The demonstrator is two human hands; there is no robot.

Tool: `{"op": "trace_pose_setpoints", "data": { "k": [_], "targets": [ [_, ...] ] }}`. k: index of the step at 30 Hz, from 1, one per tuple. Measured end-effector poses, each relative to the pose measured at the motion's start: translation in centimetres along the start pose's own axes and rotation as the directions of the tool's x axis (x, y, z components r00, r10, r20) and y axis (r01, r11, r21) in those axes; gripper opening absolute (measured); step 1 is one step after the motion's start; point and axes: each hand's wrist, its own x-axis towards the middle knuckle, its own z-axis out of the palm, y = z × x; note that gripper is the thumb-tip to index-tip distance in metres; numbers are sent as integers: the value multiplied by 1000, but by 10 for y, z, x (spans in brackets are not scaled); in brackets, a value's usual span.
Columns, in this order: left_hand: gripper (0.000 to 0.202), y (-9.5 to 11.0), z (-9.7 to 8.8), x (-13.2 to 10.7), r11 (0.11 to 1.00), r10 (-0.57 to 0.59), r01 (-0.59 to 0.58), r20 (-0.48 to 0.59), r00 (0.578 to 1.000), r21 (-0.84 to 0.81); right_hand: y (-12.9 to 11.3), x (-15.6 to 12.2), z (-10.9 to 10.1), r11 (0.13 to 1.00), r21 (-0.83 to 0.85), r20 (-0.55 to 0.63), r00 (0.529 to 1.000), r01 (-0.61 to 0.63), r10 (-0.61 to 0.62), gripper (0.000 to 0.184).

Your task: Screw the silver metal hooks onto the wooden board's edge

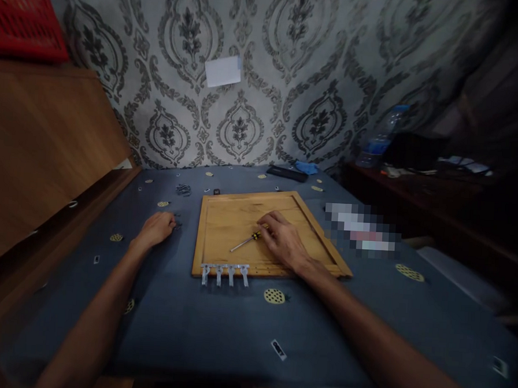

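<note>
My right hand (282,240) rests over a shallow wooden panel with a raised frame (229,215). Its curled fingers close around the yellow-and-black handle of a screwdriver (243,242), whose shaft points left and toward me. Along the panel's near edge sits a row of several silver metal hooks (219,275), with small dark holes to their right. To the left of the panel, my left hand (158,228) lies on the blue cloth with its fingers curled together. Small dark pieces (178,220) show at its fingertips, too small to name; whatever is between the fingers is hidden.
A small heap of metal pieces (183,189) lies beyond my left hand. Behind the panel are a long black object (287,173) and a blue cloth (306,167). A wooden cabinet (48,148) borders the left side; a water bottle (381,139) stands at right.
</note>
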Motion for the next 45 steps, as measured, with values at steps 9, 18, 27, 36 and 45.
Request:
{"op": "trace_pose_setpoints", "data": {
  "k": [9,18,27,36,45],
  "targets": [
    [6,19,-19,-4,947,46,-104,-193,980,-303,2,2,1,994,112,-4,1000,13,-12,16],
    [20,123,-10,-66,658,335,-449,-299,893,-604,-56,-13,-5,899,375,12,969,226,-248,17],
    [18,136,-10,-83,481,358,-468,-321,877,-742,-67,-17,-11,853,443,-14,953,276,-301,13],
    [18,136,-12,-83,489,380,-468,-303,874,-736,-67,-17,-9,823,533,3,972,196,-234,12],
    [15,132,-10,-79,573,452,-612,-412,791,-545,-62,-18,-4,848,499,-12,980,177,-197,12]
  ]
}}
